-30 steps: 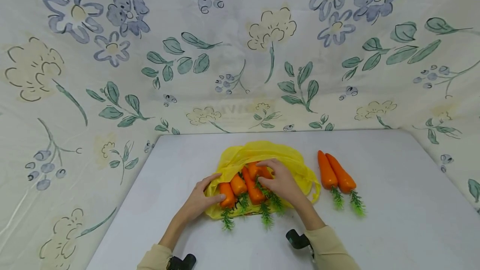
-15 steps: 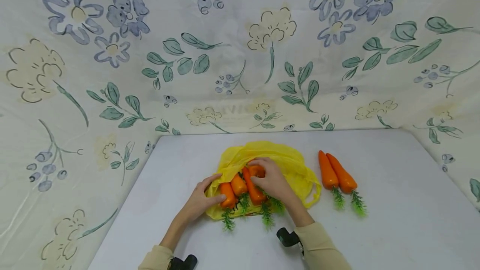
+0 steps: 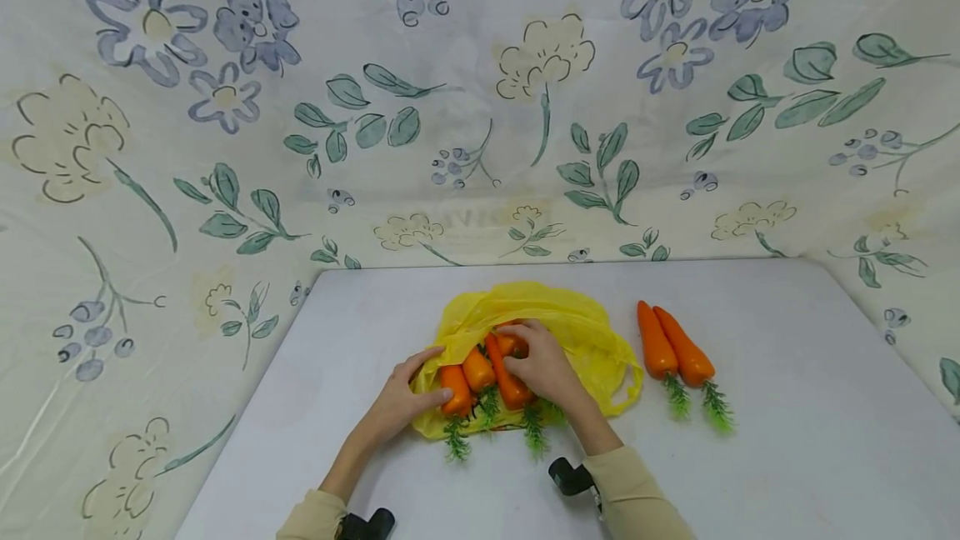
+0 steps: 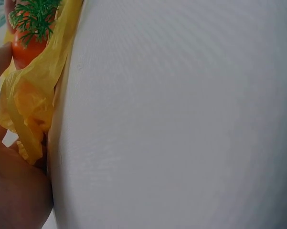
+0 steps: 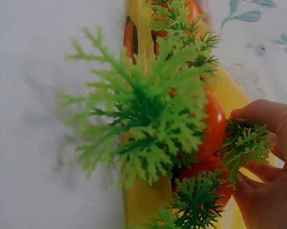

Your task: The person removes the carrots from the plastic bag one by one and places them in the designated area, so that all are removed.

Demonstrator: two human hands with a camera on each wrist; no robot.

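Note:
A yellow plastic bag (image 3: 577,307) lies on its side on the table, its mouth facing the person and several orange carrots with green tops inside it. The left hand (image 3: 397,400) holds the bag's left edge, with its thumb against the leftmost carrot (image 3: 456,390). Another carrot (image 3: 507,345) is gripped by the right hand (image 3: 547,367) at the bag's mouth, on top of the others. In the right wrist view, leafy green tops (image 5: 246,143) stick out by the right fingers, and a large leafy top (image 5: 143,105) hides much of the bag.
Two loose carrots (image 3: 671,348) lie side by side on the white table (image 3: 795,407), right of the bag. Flower-patterned cloth (image 3: 465,107) hangs behind the table and along its sides. Dark wrist-worn devices (image 3: 570,476) sit at the sleeves.
The right hand has shifted left over the bag's mouth, carrying its carrot closer to the others. The left hand stays in place.

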